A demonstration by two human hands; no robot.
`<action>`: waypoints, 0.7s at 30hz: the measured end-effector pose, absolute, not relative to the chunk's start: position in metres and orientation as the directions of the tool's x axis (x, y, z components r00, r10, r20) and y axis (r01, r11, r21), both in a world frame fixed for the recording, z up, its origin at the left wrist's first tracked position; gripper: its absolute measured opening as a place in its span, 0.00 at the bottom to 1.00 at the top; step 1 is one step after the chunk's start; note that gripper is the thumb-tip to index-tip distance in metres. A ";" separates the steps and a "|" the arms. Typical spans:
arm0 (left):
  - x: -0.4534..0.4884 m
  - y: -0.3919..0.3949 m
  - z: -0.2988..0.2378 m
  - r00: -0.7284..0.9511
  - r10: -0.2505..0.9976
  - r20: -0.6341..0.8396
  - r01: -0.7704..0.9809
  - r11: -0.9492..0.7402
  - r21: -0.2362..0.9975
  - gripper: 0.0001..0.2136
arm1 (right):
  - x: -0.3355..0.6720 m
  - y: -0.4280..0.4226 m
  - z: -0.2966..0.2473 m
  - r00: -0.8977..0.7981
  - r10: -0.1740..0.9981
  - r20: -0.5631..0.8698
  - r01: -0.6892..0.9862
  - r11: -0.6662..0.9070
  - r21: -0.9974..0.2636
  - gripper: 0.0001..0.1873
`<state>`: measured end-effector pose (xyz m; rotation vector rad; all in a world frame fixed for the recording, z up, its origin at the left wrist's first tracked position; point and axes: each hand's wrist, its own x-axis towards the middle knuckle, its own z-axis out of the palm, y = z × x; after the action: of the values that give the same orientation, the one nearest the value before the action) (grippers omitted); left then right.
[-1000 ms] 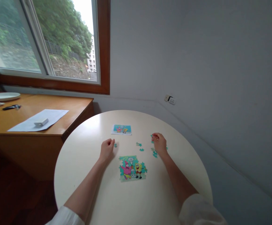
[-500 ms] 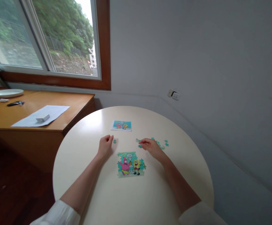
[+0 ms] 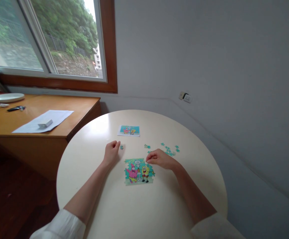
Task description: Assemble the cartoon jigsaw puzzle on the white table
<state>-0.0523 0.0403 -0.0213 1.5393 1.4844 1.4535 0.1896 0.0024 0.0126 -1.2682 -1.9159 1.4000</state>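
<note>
A partly joined cartoon jigsaw puzzle [image 3: 138,171] lies on the round cream table [image 3: 139,209] in front of me. My right hand [image 3: 159,158] rests at its upper right corner, fingers pinched together; what they hold is too small to name. My left hand [image 3: 111,152] lies curled on the table left of the puzzle, close to one loose teal piece [image 3: 121,147]. Several loose teal pieces [image 3: 169,150] are scattered to the right. A small reference picture [image 3: 128,130] lies farther back.
A wooden desk [image 3: 67,114] stands to the left under the window, with a sheet of paper [image 3: 43,120], a small grey box [image 3: 45,124] and a white plate [image 3: 6,97]. A grey wall with a socket [image 3: 185,97] runs behind and right of the table.
My right hand moved from the loose pieces at the right leftward and nearer, to the puzzle's upper right corner. My left hand stayed curled by the single piece.
</note>
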 end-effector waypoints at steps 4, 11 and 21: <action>-0.052 0.040 -0.020 -0.201 0.933 0.297 0.323 -0.223 0.920 0.18 | 0.188 0.002 0.012 -0.486 0.857 -0.172 0.451 0.077 -0.889 0.11; -0.052 0.040 -0.021 -0.201 0.934 0.294 0.321 -0.221 0.921 0.18 | 0.186 0.001 0.013 -0.473 0.866 -0.163 0.507 0.116 -0.854 0.09; -0.053 0.042 -0.026 -0.186 0.933 0.307 0.344 -0.231 0.910 0.18 | 0.185 0.000 0.012 -0.469 0.871 -0.143 0.556 0.166 -0.815 0.07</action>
<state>-0.0533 0.0416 -0.0255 1.5449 1.4912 1.4339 0.1851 -0.0004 0.0118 -1.3580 -2.0907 1.2147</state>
